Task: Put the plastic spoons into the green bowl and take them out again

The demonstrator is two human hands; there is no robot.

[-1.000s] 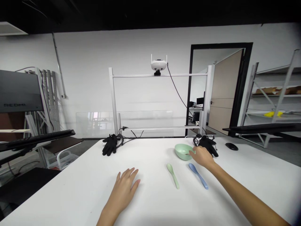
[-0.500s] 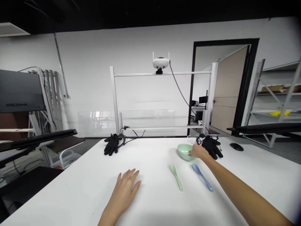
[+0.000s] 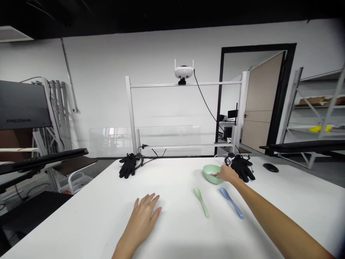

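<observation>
My right hand (image 3: 228, 173) reaches far across the white table (image 3: 81, 223) and grips the near right rim of a pale green bowl (image 3: 210, 173), fingers curled over its edge. My left hand (image 3: 144, 212) lies flat on the table with fingers stretched out, holding nothing. Between the hands lie a green spoon (image 3: 202, 202) and, to its right, a blue spoon (image 3: 231, 202), both with bowls pointing away from me.
One black glove (image 3: 128, 165) lies at the far left of the table, another (image 3: 242, 167) just behind the bowl. An aluminium frame (image 3: 130, 115) with a white camera (image 3: 183, 72) stands at the far edge. A black mouse (image 3: 270, 167) sits far right.
My right hand has slid a little farther onto the bowl's rim. The view shifted slightly left to right. My left hand has stayed flat in place.
</observation>
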